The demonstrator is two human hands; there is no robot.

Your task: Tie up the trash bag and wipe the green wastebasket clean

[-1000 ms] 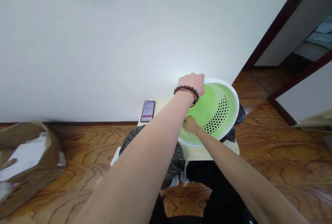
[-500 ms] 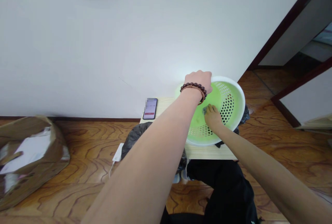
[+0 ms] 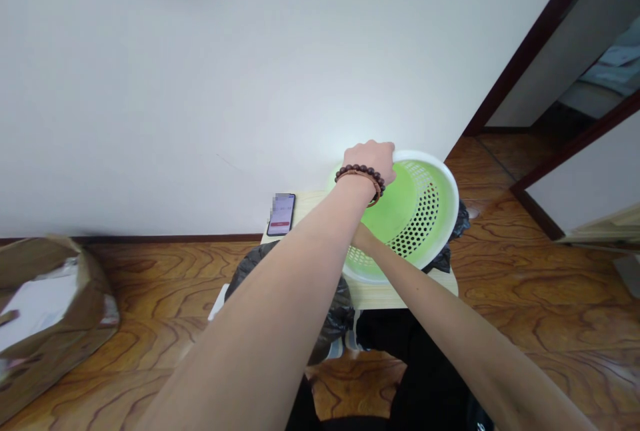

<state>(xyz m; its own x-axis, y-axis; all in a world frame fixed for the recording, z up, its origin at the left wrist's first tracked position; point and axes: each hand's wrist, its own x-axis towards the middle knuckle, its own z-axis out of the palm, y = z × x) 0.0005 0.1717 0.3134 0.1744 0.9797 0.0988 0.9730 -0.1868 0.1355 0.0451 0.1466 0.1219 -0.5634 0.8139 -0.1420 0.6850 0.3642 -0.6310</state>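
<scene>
My left hand (image 3: pixel 371 159), with a dark bead bracelet at the wrist, is closed around the far rim of a green and white plastic colander (image 3: pixel 449 218). The colander rests tilted on a small light wooden table (image 3: pixel 380 295), with black plastic under its right side. My right hand (image 3: pixel 364 239) reaches into the colander at its left part. My left forearm crosses over it and hides its fingers, so what it holds does not show.
A phone (image 3: pixel 281 214) lies on the table's left end. Black plastic bags (image 3: pixel 337 314) bulge at the near left edge. On the floor at left stands an open cardboard box (image 3: pixel 95 298) with papers. A white wall (image 3: pixel 200 84) rises behind, and a doorway opens at right.
My right hand, earlier holding a small grey piece like cloth in the colander's middle, has moved left behind my left forearm. My left hand keeps its grip. The view has shifted slightly.
</scene>
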